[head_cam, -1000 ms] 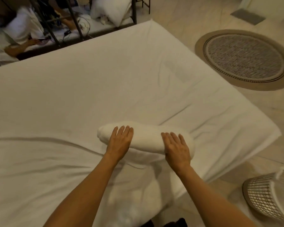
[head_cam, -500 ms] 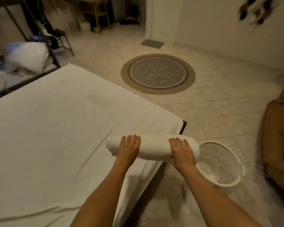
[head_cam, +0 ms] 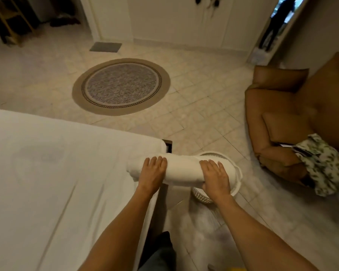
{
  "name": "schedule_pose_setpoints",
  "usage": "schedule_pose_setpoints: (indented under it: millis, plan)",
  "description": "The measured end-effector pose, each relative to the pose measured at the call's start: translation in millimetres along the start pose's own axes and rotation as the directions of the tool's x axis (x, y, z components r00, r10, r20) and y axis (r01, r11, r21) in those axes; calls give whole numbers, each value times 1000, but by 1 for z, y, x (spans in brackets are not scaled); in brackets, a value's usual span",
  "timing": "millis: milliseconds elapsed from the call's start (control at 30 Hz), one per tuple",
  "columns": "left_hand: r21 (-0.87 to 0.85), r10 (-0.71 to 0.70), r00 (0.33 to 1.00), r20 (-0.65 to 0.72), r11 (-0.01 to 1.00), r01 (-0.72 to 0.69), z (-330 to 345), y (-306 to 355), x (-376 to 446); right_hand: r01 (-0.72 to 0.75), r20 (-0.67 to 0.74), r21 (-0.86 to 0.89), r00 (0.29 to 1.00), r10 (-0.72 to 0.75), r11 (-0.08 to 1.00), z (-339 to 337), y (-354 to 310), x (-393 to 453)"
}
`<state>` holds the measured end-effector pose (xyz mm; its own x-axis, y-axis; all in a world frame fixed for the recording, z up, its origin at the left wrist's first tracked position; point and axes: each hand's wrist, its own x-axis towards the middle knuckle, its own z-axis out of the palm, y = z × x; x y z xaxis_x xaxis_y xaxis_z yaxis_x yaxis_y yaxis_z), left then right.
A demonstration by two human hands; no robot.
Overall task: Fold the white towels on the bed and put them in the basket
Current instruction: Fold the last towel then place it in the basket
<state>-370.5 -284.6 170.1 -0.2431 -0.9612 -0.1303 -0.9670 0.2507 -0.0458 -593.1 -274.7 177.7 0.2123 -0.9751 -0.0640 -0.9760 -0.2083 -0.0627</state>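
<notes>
A rolled white towel [head_cam: 182, 170] hangs in the air past the bed's corner, held level between both hands. My left hand [head_cam: 152, 173] grips its left end, fingers curled over the top. My right hand [head_cam: 215, 178] grips the right end the same way. The white plastic basket [head_cam: 236, 181] stands on the floor right below the towel's right half; most of it is hidden behind the towel and my right hand. The bed [head_cam: 57, 182] with its white sheet fills the lower left.
A brown sofa [head_cam: 294, 122] with a patterned cloth [head_cam: 321, 163] stands to the right of the basket. A round rug [head_cam: 121, 86] lies on the tiled floor beyond the bed. The dark bed frame corner [head_cam: 168, 146] sticks out next to the towel.
Both hands lifted the rolled towel off the bed and carried it right, past the bed's corner, until it hangs over the basket. The view swung right with it.
</notes>
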Motion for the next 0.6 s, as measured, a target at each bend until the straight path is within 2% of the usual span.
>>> schedule_pose_setpoints:
  millis: [333,600]
  plan:
    - [-7,239,969,67,971,-239,14,21,104,-190,73,19,979,188,982,24,50,39]
    - [-29,332,939,93,943,-331,15,67,175,-287,94,31,954,283,957,28,112,62]
